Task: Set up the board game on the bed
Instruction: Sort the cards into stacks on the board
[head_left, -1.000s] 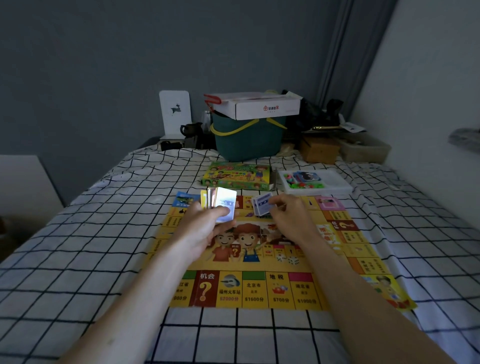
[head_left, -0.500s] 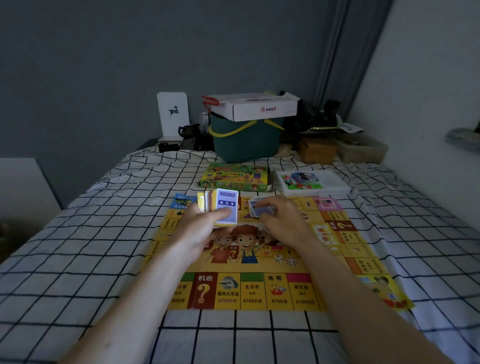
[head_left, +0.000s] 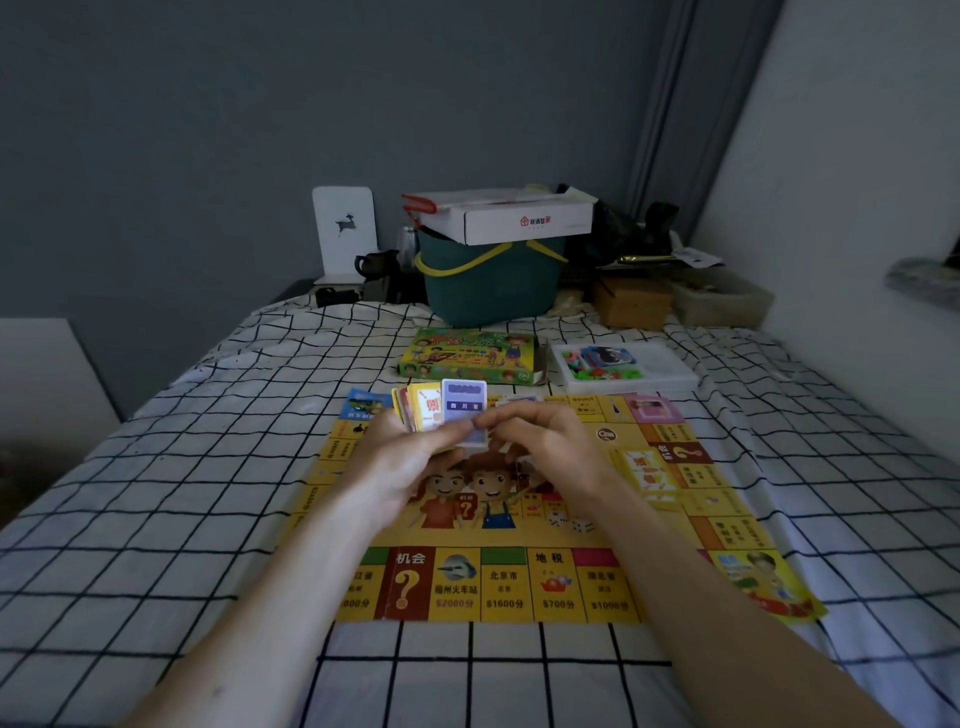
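Observation:
A yellow game board (head_left: 519, 582) lies flat on the checked bed sheet (head_left: 156, 519). Above its middle, my left hand (head_left: 400, 462) holds a fanned stack of cards (head_left: 441, 408), with a purple card at the front. My right hand (head_left: 550, 447) is close beside it, fingertips touching the lower edge of the purple card, and a few cards (head_left: 517, 400) peek out behind its fingers. Two white dice (head_left: 571, 521) rest on the board under my right wrist. A yellow card pile (head_left: 647, 467) lies on the board's right side.
The green game box (head_left: 467, 356) and a white tray of small coloured pieces (head_left: 623, 366) lie beyond the board. At the bed's head stand a teal basket (head_left: 488, 280) with a white carton on top, a cardboard box (head_left: 631, 304) and other clutter. A wall runs along the right.
My right hand moved left from its own small stack to meet my left hand at the purple front card. Both hands drew together above the board's middle.

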